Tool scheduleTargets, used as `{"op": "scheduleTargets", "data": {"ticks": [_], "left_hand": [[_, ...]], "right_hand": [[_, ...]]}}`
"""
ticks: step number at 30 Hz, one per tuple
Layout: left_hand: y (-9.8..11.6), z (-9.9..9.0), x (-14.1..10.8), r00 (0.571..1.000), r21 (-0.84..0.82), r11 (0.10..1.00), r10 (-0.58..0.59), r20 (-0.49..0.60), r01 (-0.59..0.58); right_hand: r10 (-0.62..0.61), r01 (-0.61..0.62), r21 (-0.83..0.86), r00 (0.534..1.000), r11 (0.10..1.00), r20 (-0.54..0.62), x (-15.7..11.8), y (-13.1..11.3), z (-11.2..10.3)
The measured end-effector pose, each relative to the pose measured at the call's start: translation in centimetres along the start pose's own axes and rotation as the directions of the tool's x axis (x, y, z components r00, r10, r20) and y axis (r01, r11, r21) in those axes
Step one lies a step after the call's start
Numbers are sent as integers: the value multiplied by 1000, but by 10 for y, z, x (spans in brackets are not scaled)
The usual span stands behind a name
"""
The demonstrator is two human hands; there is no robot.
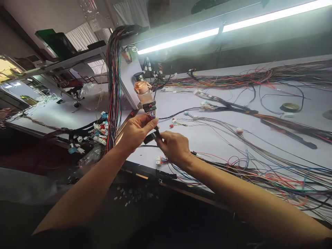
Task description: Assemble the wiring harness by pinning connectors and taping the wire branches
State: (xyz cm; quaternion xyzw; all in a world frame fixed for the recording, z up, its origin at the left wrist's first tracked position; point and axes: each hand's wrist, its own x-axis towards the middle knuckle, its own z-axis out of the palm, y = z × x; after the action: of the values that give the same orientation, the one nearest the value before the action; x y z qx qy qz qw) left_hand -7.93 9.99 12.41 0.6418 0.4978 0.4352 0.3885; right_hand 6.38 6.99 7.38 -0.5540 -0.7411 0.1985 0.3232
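Observation:
A black multi-pin connector point(149, 106) with a small red part points upward near the table's left end. Just below it, my left hand point(136, 131) is closed on the bundle of coloured wires point(151, 114) that runs from the connector. My right hand point(175, 147) is closed beside it, its thumb and fingers at the black-wrapped part of the same bundle point(157, 133). A roll of black tape point(150, 137) hangs between the two hands, against the right fingertips. The fingers partly hide where tape and wires meet.
A bottle with an orange band point(142, 90) stands behind the connector. Thick wire bundles point(233, 81) lie along the table's back, with more harnesses point(243, 110) at the right. A wire bunch point(114, 86) hangs on the left. A tape roll point(290, 107) lies at the right. A person's hand point(4, 113) shows far left.

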Motion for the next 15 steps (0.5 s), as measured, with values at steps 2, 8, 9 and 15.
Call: {"op": "scheduleTargets", "data": {"ticks": [2, 8, 9, 15], "left_hand": [[0, -1, 0, 998, -4, 1000, -12, 55, 13], [-3, 2, 2, 995, -44, 999, -27, 99, 31], [-3, 3, 2, 996, -44, 999, -16, 88, 20], [-2, 13, 1, 997, -39, 997, 64, 33, -63]], "right_hand": [[17, -26, 128, 998, 991, 65, 0, 3, -2], [73, -84, 236, 996, 968, 55, -2, 4, -3], [75, -72, 196, 997, 978, -7, -2, 3, -2], [-64, 51, -65, 974, 997, -216, 0, 3, 4]]}}
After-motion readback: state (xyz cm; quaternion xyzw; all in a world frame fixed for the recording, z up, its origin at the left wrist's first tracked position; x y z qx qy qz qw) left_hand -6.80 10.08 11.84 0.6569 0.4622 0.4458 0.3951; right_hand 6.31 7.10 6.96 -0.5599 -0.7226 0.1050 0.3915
